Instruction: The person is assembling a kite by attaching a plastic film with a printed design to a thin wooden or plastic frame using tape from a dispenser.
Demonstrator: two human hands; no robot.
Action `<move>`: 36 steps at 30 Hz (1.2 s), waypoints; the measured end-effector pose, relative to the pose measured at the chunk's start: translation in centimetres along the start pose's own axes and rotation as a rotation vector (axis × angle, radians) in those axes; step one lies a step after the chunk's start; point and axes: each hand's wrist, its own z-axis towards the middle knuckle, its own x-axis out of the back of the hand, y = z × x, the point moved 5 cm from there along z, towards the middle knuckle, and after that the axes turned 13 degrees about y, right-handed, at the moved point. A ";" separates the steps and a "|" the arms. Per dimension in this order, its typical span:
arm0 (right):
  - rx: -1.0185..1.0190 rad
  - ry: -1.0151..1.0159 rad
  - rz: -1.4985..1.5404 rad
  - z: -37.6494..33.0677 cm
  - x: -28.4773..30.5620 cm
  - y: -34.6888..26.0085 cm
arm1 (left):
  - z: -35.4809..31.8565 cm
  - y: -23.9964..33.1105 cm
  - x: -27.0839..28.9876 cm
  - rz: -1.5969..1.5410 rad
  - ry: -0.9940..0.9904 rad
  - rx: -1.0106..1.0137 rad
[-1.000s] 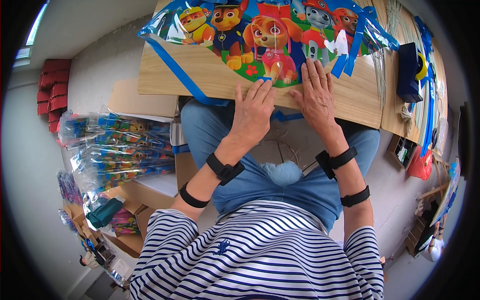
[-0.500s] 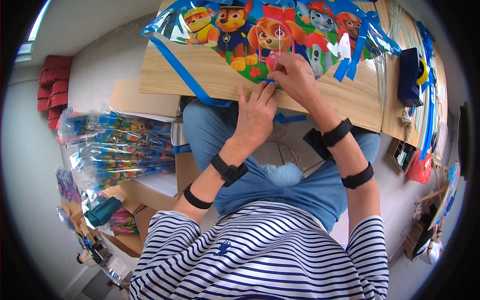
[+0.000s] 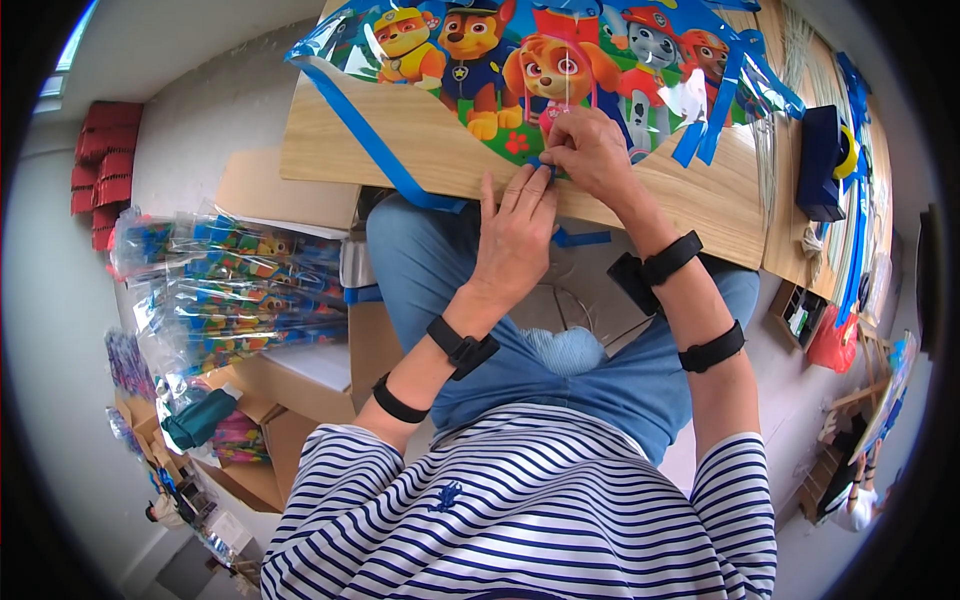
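Observation:
A shiny plastic sheet point(image 3: 485, 95) printed with cartoon dogs lies over the wooden table, its lower edge curving toward me. My left hand point(image 3: 515, 235) rests at the table's near edge, fingers stretched out and fingertips by the sheet's bottom tip. Just above and right of them, my right hand point(image 3: 590, 150) is closed in a pinch over that tip. A small bit of blue strip point(image 3: 542, 163) shows between the hands; whether the pinch holds it is hidden. A long blue ribbon point(image 3: 360, 135) runs from the sheet's left corner to the table edge.
Blue ribbon ends point(image 3: 705, 130) hang at the sheet's right. Beyond stand a dark blue box with a yellow roll point(image 3: 847, 152) and pale thin strands point(image 3: 795, 60). At left, wrapped printed packs point(image 3: 240, 290) lie near open cardboard boxes point(image 3: 300, 385). Another blue strip point(image 3: 583, 239) hangs below the table edge.
My left fingertips have shifted slightly right, and less of the small blue strip shows between my hands. My right hand keeps its pinch in nearly the same place.

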 end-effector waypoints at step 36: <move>-0.192 -0.102 0.134 0.1 -0.3 1.1 | -0.2 0.7 0.3 0.046 0.014 0.016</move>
